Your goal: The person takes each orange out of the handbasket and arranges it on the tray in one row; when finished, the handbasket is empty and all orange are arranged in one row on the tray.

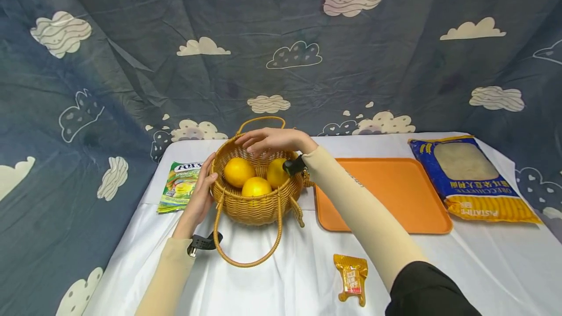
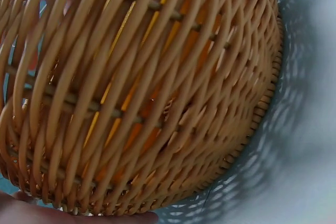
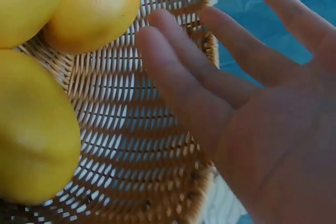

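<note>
Wicker basket (image 1: 253,214) could tip, spilling yellow fruit (image 1: 239,172), if handle (image 1: 248,264) snags left wristband (image 1: 203,243); left hand (image 1: 200,199), fingers laid along wall; right hand (image 1: 276,140), fingers spread, holding nothing

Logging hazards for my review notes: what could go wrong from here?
The right grip hangs open over the basket and could bump and tip it. If so, the three yellow fruits inside might roll out. The lowered handle overlaps the black wristband in the head view and might snag it.
</note>
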Available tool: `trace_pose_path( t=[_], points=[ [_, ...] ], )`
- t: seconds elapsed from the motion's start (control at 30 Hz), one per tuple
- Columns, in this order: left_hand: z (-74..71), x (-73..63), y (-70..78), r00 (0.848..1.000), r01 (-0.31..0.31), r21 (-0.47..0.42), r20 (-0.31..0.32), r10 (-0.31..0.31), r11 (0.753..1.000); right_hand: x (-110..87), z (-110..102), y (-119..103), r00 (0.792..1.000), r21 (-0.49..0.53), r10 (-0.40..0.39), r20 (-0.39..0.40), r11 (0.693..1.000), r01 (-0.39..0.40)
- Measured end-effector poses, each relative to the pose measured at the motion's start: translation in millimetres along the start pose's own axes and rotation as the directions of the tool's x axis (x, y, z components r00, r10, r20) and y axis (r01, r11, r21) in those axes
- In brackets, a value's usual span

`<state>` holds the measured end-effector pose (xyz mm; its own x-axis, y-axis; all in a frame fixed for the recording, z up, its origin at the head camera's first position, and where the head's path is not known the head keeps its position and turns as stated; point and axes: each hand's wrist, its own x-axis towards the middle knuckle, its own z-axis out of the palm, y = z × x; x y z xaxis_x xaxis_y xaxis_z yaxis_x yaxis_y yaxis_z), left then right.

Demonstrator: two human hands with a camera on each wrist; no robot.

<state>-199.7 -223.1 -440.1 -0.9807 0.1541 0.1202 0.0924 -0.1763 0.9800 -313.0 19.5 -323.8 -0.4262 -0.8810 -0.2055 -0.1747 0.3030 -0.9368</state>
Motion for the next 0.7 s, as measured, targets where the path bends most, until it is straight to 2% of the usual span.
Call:
trace_pose_path(
  t=[0.13,0.27,0.4,0.6,0.7],
  points=[
    [0.3,0.6,0.6,1.000,-0.007,0.000,0.003,0.007,1.000,13.3,0,0,0.996,0.030,0.083,0.037,0.996,-0.084],
    [-1.0,0.1,1.2,1.000,-0.006,0.006,0.001,0.006,1.000,25.5,1,2,0.983,0.084,0.172,0.061,0.981,-0.177],
    [-2.2,-0.1,1.3,1.000,-0.008,0.009,-0.012,0.009,1.000,37.6,5,5,0.971,0.108,0.229,0.069,0.966,-0.235],
    [-0.6,0.2,0.9,1.000,0.001,-0.005,-0.006,-0.001,1.000,51.5,14,8,0.963,0.037,0.258,0.078,0.965,-0.262],
    [0.6,-0.1,0.6,1.000,0.005,0.002,-0.006,-0.005,1.000,55.5,19,10,0.950,-0.024,0.303,0.069,0.953,-0.303]
  ],
)
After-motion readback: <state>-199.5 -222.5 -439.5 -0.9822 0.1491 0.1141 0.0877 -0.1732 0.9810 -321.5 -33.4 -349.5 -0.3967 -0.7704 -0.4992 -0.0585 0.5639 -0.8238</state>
